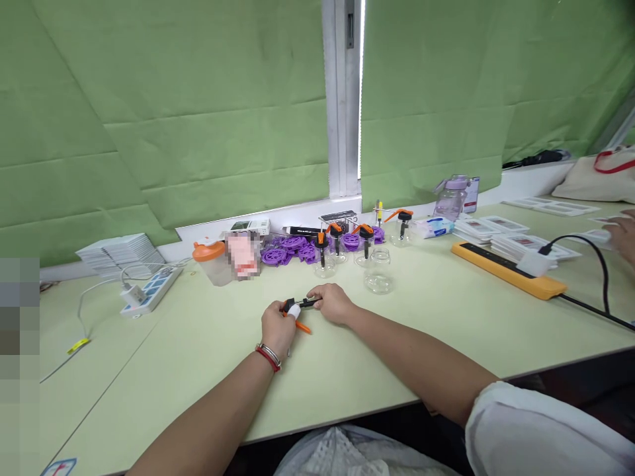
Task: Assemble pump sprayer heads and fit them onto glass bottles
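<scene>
My left hand [278,328] is closed around the head of a black jar top with an orange lever [303,327], a white wrap showing at one digit. My right hand [334,303] pinches the far end of its thin black stem [308,303]. The part lies sideways between my hands, just above the table. An open, lidless glass jar [379,277] stands beyond my right hand. Behind it, several glass jars, such as this one [325,266], carry similar black tops with orange levers. Purple plastic parts [290,251] are heaped beside them.
A shaker cup with an orange lid [211,256] and a white power strip [151,291] stand left. On the right are a yellow power strip [506,270], stacked white cards [520,246] and a purple bottle [451,198]. Another person's hand [622,235] shows at the right edge.
</scene>
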The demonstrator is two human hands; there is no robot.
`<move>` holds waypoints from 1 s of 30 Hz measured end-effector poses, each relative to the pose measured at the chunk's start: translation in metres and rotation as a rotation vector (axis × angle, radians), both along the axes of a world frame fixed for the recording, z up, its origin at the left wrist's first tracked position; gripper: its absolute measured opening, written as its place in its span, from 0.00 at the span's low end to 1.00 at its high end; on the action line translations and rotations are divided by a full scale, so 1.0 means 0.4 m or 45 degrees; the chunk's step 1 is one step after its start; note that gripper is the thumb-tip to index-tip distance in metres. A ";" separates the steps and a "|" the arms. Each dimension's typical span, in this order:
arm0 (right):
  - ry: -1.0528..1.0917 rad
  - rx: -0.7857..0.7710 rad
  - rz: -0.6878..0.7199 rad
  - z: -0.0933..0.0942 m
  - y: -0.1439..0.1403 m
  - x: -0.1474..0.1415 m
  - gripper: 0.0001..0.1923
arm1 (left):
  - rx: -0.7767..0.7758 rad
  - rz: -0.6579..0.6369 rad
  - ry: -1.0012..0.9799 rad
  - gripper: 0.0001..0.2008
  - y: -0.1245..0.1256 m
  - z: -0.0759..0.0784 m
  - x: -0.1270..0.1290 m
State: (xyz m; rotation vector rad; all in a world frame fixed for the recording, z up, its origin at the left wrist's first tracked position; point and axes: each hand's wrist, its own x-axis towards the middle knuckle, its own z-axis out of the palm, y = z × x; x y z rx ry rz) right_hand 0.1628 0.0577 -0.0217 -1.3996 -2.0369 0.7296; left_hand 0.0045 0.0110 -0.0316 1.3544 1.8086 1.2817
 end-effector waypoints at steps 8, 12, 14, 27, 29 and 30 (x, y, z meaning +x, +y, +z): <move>-0.199 0.085 -0.015 0.014 -0.012 -0.015 0.13 | -0.003 0.004 0.075 0.11 -0.004 0.006 0.002; -0.154 0.101 -0.011 0.010 -0.015 -0.013 0.15 | -0.005 -0.004 0.073 0.12 -0.006 0.010 0.004; -0.154 0.104 -0.007 0.009 -0.015 -0.012 0.16 | -0.004 -0.006 0.075 0.12 -0.007 0.012 0.005; -0.119 0.062 -0.013 0.011 -0.015 -0.008 0.17 | -0.012 0.008 0.061 0.13 -0.003 0.008 0.003; -0.098 0.049 -0.015 0.006 -0.012 -0.006 0.18 | -0.012 0.009 0.040 0.13 -0.005 0.010 0.004; -0.083 0.044 -0.014 0.003 -0.011 -0.004 0.18 | -0.011 0.010 0.033 0.13 -0.006 0.012 0.005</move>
